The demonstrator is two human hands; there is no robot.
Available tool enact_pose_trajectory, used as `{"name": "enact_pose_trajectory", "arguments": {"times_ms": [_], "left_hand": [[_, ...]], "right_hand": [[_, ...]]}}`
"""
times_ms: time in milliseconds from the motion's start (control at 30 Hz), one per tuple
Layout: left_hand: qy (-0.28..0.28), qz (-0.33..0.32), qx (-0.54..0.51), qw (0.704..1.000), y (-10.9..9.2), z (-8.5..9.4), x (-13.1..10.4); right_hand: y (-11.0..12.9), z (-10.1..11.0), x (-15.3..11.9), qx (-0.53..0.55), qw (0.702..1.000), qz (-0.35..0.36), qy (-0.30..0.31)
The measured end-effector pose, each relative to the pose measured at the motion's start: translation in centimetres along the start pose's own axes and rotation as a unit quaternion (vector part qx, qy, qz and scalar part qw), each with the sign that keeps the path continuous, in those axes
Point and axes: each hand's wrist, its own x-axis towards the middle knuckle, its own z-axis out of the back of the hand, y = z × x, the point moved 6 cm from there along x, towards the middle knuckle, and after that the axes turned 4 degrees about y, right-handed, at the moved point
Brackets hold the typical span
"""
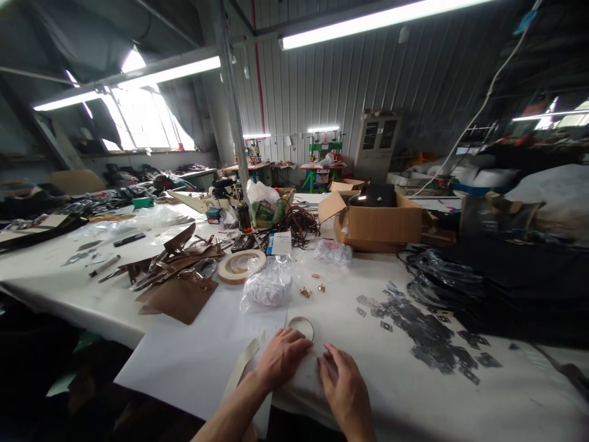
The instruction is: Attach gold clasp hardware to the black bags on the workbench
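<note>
Near the front edge of the white table, my left hand point(284, 356) rests palm down, its bent fingers beside a thin tape ring point(302, 328). What lies beneath these fingers is hidden. A pale strip point(242, 362) runs past my left wrist over white paper point(184, 353). My right hand point(343, 383) is just to the right, with thumb and index finger near each other; whether something tiny is between them is too small to tell. Small gold metal pieces point(305, 292) lie beyond the hands, and a plastic bag of white items point(269, 283) sits behind the paper.
Dark flat metal plates point(427, 331) are scattered at the right, near stacked black material point(519, 294). Brown leather pieces point(184, 298) and large tape rolls point(242, 266) lie at the left. A cardboard box point(381, 226) stands farther back.
</note>
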Motion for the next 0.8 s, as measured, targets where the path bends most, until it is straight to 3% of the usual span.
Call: {"name": "enact_pose_trajectory", "arguments": {"times_ms": [200, 800], "left_hand": [[-0.005, 0.003, -0.019, 1.000, -0.4, 0.4, -0.2], [-0.009, 0.006, -0.007, 1.000, -0.4, 0.1, -0.4]], "right_hand": [[0.9, -0.7, 0.0, -0.057, 0.998, 0.008, 0.023], [1.4, -0.2, 0.1, -0.032, 0.999, 0.003, 0.031]]}}
